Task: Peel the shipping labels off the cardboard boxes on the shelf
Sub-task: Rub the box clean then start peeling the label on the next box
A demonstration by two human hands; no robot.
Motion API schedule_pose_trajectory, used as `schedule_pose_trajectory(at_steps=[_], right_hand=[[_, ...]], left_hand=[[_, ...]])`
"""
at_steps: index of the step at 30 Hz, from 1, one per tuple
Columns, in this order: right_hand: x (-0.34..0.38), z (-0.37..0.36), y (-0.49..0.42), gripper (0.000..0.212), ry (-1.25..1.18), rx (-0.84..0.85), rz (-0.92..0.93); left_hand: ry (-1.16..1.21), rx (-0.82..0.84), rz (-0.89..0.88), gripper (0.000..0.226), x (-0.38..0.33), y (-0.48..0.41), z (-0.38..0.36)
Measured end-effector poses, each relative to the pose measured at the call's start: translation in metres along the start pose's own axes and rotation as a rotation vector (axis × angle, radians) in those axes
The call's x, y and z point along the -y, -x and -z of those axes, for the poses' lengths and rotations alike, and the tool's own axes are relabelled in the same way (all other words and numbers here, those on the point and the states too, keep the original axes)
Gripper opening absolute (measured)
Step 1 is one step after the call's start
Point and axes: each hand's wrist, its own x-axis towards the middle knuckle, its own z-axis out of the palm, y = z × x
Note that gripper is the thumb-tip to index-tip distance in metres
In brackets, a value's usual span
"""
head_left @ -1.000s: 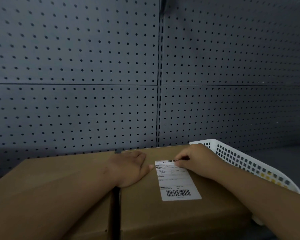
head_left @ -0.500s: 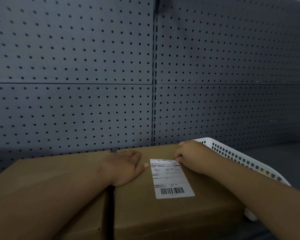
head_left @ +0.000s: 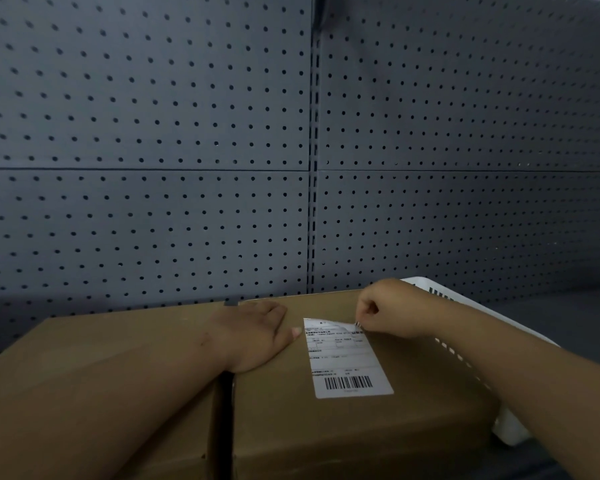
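Two brown cardboard boxes stand side by side on the shelf. The right box (head_left: 378, 431) carries a white shipping label (head_left: 347, 362) with a barcode at its near end. My right hand (head_left: 392, 310) pinches the label's far right corner, which is lifted a little off the cardboard. My left hand (head_left: 257, 334) lies flat on the right box's top, just left of the label, fingers straight. The left box (head_left: 94, 368) shows no label on its top; my left forearm crosses it.
A white perforated plastic basket (head_left: 440, 292) sits right of the right box, partly hidden by my right arm. A dark grey pegboard wall (head_left: 187, 150) rises behind the boxes. Bare grey shelf surface (head_left: 568, 317) shows at the far right.
My right hand has shifted to the label's far right corner and lifted it off the box. My left hand has stayed pressed on the box.
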Motion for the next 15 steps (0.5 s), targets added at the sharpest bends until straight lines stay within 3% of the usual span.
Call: schedule_pose_trajectory(at_steps=[9,15], right_hand=[[0.000,-0.016,0.003,0.054,-0.170,-0.101,-0.061],[0.011,-0.026,-0.002,0.021,-0.107,-0.204,-0.020]], left_hand=[[-0.012,0.000,0.001,0.067,-0.001,-0.001,0.000],[-0.013,-0.017,-0.007,0.065,0.000,-0.001,0.000]])
